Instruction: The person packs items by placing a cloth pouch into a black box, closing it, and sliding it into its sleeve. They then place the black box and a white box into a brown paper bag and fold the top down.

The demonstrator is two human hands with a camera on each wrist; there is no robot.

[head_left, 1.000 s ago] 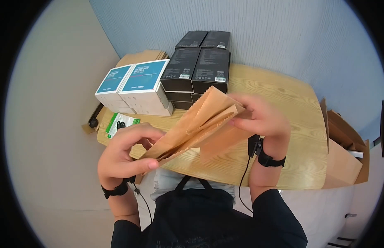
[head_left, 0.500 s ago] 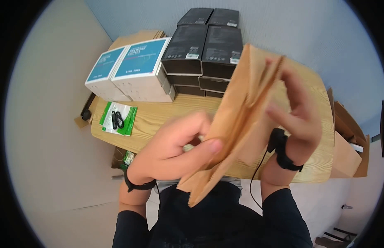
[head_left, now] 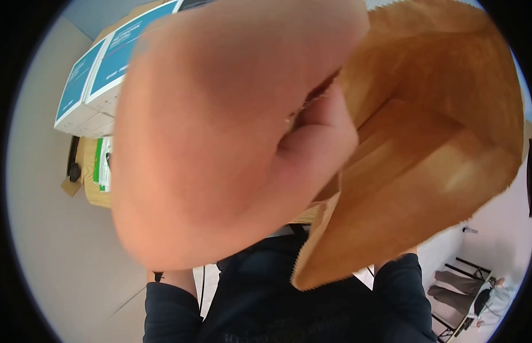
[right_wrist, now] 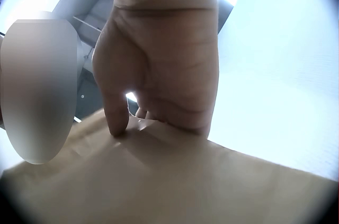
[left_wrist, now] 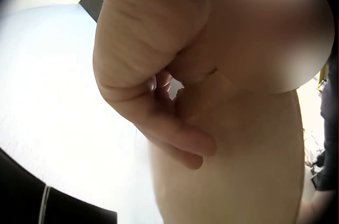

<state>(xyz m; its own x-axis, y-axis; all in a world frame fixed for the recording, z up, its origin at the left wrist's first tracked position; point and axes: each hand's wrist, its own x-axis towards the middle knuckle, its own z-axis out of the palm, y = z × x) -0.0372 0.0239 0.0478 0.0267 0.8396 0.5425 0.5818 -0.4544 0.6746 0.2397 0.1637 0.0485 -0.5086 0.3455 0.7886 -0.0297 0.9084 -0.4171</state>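
A brown paper bag (head_left: 426, 183) with a saw-toothed rim is raised close to the head camera, its mouth spread toward me so the creased inside shows. My left hand (head_left: 231, 143) fills the middle of the head view and pinches the bag's near rim between thumb and fingers. In the left wrist view its curled fingers (left_wrist: 180, 139) lie against the bag's outer side. The bag hides my right hand in the head view. In the right wrist view, that hand (right_wrist: 164, 70) grips the rim, thumb on the outer face and fingers over the edge.
White boxes with blue tops (head_left: 120, 54) stand at the upper left, beside a sliver of a black box (head_left: 194, 4). A green and white packet (head_left: 103, 174) lies on the wooden table (head_left: 98, 196). Another person (head_left: 460, 294) is at the lower right.
The bag has come up toward the head camera and turned so its mouth faces me, opened wider. Both hands have risen with it, the left now very near the camera.
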